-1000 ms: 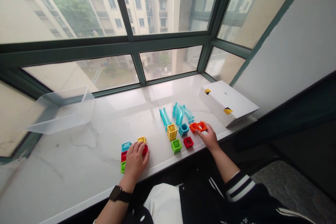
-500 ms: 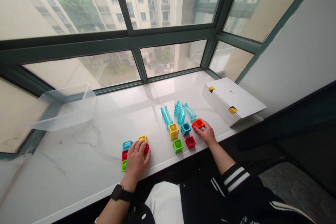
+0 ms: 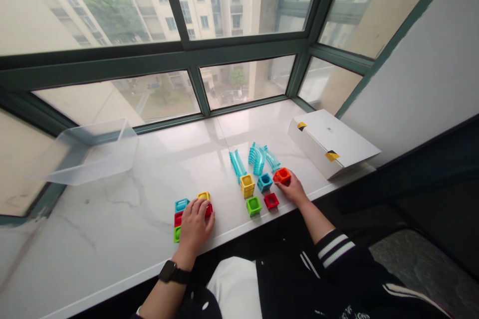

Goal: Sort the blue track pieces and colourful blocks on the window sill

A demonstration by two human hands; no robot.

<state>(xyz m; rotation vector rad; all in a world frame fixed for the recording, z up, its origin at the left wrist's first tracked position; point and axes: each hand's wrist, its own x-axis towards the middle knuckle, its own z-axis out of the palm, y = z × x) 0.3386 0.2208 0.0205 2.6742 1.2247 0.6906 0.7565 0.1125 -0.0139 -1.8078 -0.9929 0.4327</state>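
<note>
Toy blocks stand in a close group under my left hand point(image 3: 195, 223), including a blue block point(image 3: 182, 205), a green block point(image 3: 177, 234) and a yellow block point(image 3: 204, 196). Its fingers curve over the group, with a red block point(image 3: 208, 210) between forefinger and thumb; the palm hides the rest. My right hand point(image 3: 294, 190) grips an orange block point(image 3: 282, 175) from its right side, at the counter. Close by stand a blue hollow block point(image 3: 265, 182), a red hollow block point(image 3: 271, 201), a green hollow block point(image 3: 253, 206) and a yellow block stack point(image 3: 247, 186).
Behind the blocks lie a straight clear-blue track piece point(image 3: 237, 165), curved track pieces point(image 3: 257, 158) and another track piece point(image 3: 272, 159). A clear plastic bin point(image 3: 101, 154) stands at the left, a white box point(image 3: 333, 142) at the right. Windows bound the white counter point(image 3: 149, 179).
Both hands stay almost where they were, the right one still on the orange block. Only a slight shift of the whole view shows.
</note>
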